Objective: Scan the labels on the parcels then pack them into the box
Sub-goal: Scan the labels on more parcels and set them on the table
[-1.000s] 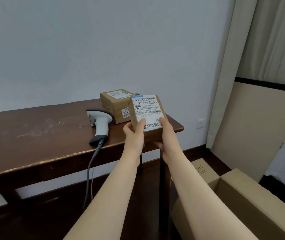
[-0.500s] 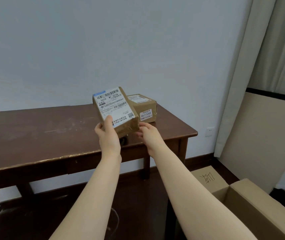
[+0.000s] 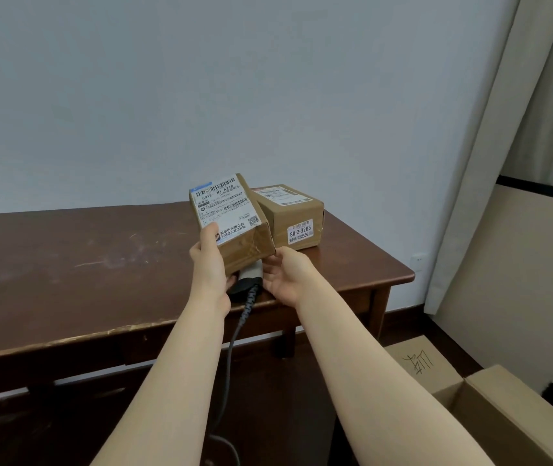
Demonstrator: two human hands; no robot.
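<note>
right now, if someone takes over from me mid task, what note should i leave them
Left hand grips one parcel above the table, label facing the camera.
Right hand is open, fingers beside the scanner, which lies on the table below that parcel; I cannot tell if they touch it.
Second parcel sits on the table's far right corner. The open box stands on the floor to the right; its inside is mostly out of view.
Done: one parcel picked up.
Left, likely: take the scanner, scan both labels, pack both parcels into the box.
</note>
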